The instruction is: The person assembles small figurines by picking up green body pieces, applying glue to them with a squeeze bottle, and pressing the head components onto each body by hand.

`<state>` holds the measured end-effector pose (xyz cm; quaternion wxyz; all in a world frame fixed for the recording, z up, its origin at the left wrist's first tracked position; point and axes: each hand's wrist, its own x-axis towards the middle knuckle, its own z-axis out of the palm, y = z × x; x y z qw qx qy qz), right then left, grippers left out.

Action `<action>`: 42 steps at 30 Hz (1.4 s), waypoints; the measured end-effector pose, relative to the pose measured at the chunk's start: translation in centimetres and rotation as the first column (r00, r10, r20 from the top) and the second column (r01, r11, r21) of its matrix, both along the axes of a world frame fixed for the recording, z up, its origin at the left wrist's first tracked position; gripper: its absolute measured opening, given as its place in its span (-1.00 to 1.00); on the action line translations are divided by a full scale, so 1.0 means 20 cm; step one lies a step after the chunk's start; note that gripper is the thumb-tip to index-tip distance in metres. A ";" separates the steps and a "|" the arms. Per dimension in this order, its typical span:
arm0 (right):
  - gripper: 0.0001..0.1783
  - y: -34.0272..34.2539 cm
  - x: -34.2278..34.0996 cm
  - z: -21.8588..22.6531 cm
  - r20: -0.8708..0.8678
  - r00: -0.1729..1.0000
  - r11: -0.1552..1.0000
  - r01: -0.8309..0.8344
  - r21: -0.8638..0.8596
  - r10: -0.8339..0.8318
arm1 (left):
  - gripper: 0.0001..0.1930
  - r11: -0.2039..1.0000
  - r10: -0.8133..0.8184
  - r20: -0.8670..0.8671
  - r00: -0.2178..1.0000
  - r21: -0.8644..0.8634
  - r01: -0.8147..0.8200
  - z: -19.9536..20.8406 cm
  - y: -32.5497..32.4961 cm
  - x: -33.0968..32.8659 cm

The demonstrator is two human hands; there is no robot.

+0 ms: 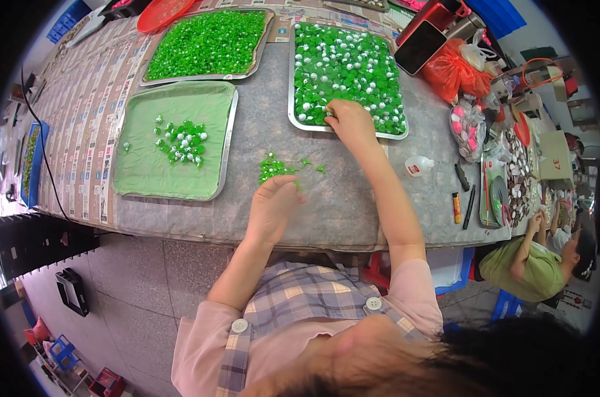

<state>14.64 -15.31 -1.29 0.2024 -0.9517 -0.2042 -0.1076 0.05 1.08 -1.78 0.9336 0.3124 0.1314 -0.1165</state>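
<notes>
My right hand (353, 124) is at the near edge of a metal tray (292, 99) filled with small green pieces bearing white balls (353, 58). Its thumb and fingertips are closed on one small green-and-white piece (328, 114). My left hand (273, 208) hovers just on the near side of a loose heap of small green leaf-like pieces (271, 169) on the table. Its fingers are curled together, and whatever they pinch is too small to make out. Two or three stray green bits (321, 169) lie right of the heap.
Left stands a tray lined with green cloth (141, 175), holding a cluster of green-and-white pieces (184, 142). Behind it is a tray of green pieces (210, 43). To the right are a white bottle (419, 165), an orange lighter (456, 208), a phone (420, 48) and red bags (455, 69). A person in green (528, 264) sits at right.
</notes>
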 end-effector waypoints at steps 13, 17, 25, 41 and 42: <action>-0.79 -0.08 -0.53 0.14 -0.489 0.741 0.655 0.088 0.751 0.461 | -0.89 0.994 -0.102 0.021 0.995 -0.028 0.103 0.01 -0.05 0.02; -0.76 -0.08 -0.62 0.09 -0.416 0.771 0.473 0.170 0.864 0.482 | -0.88 0.985 -0.172 -0.016 0.985 0.028 0.173 0.04 -0.10 0.02; -0.77 -0.10 -0.64 0.09 -0.433 0.777 0.483 0.192 0.854 0.457 | -0.90 0.982 -0.186 -0.039 0.982 0.028 0.187 0.04 -0.12 0.01; -0.80 -0.02 -0.67 0.10 -0.474 0.770 0.152 0.456 0.877 0.427 | -0.91 0.985 -0.105 -0.021 0.994 0.133 0.107 0.05 -0.12 0.01; -0.79 -0.02 -0.67 0.11 -0.462 0.779 0.186 0.424 0.886 0.423 | -0.91 0.985 -0.106 -0.021 0.994 0.132 0.108 0.05 -0.12 0.01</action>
